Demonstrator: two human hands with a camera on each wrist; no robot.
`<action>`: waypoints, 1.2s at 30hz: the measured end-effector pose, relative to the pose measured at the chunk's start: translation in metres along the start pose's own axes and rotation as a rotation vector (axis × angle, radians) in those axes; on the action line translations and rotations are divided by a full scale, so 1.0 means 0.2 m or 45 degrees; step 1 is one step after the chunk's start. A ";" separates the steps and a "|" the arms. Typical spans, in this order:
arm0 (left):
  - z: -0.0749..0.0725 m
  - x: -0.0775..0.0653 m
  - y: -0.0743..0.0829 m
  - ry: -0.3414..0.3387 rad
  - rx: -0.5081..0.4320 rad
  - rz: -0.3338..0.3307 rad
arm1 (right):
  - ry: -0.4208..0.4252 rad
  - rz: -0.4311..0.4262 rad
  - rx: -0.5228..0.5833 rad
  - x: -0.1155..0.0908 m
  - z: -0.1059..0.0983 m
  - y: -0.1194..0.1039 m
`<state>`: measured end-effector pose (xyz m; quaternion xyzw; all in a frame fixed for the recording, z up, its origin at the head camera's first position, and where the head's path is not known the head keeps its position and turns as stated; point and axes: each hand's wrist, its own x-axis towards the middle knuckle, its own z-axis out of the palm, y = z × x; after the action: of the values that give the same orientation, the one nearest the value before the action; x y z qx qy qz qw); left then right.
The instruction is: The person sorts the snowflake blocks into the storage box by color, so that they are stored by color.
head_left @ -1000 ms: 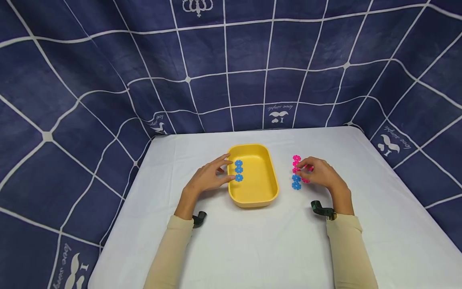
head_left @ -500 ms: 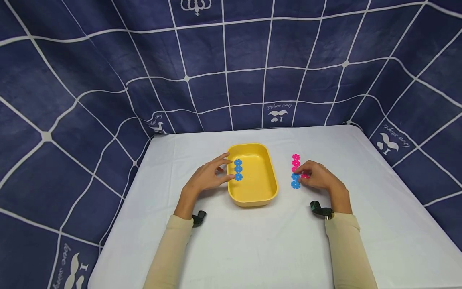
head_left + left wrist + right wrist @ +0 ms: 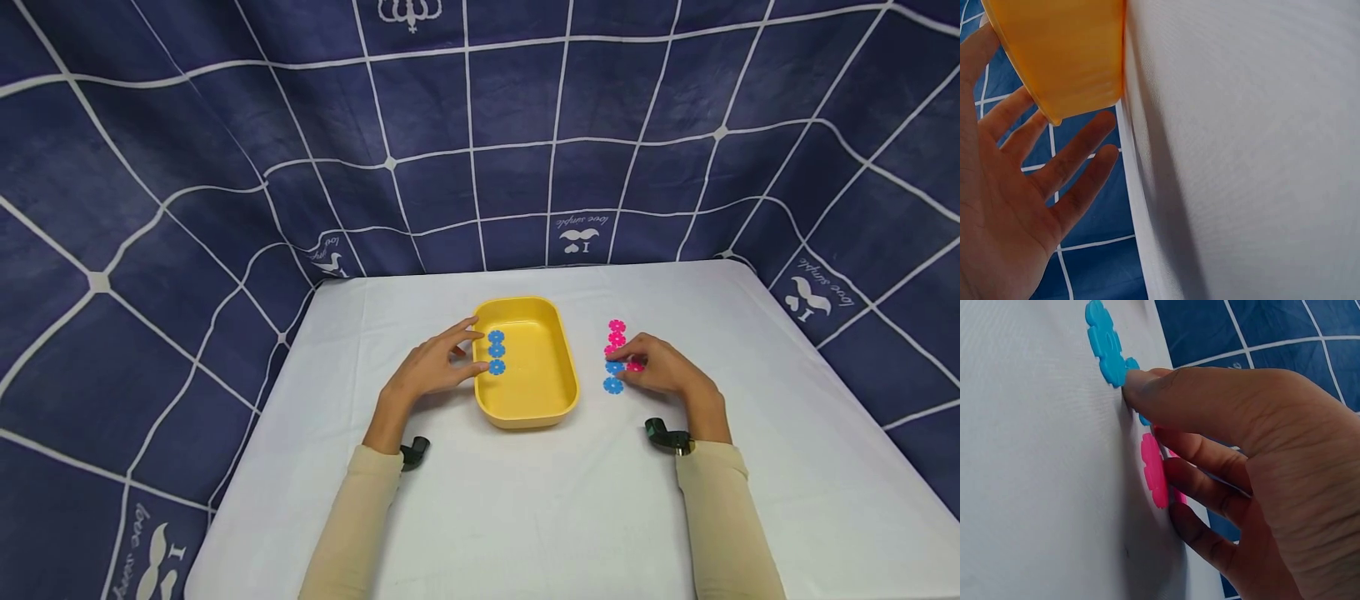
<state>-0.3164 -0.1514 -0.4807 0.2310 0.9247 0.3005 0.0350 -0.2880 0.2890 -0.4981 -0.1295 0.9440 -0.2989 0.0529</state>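
Note:
My left hand [image 3: 433, 365] rests at the left rim of a yellow tray [image 3: 564, 358]. In the left wrist view its fingers are spread, some touching the rim and two extended below it. Three blue flower-shaped pieces [image 3: 497, 351] line the tray's left side. My right hand [image 3: 660, 364] pinches a blue flower-shaped piece [image 3: 615, 367] between thumb and index finger on the white table. Just nearer lies another blue flower-shaped piece [image 3: 1104, 344]. Pink flower-shaped pieces [image 3: 617, 327] continue the column on the far side. A separate pink piece [image 3: 1155, 470] sits under the curled fingers.
A white cloth [image 3: 525, 508] covers the table. Dark blue curtains [image 3: 517, 100] with white grid lines stand behind the table and along both sides. Each wrist carries a small black camera mount [image 3: 667, 435].
My right hand has shifted slightly toward me, from the pink pieces to the blue ones, and the nearest blue piece has moved a little. The left hand and tray stay put.

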 end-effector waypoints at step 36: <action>0.01 0.00 -0.01 0.013 0.000 -0.018 | 0.099 0.093 -0.010 -0.01 -0.14 -0.23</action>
<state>-0.3172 -0.1513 -0.4833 0.2229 0.9265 0.3014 0.0324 -0.2820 0.2682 -0.4476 -0.0837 0.9505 -0.2979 0.0267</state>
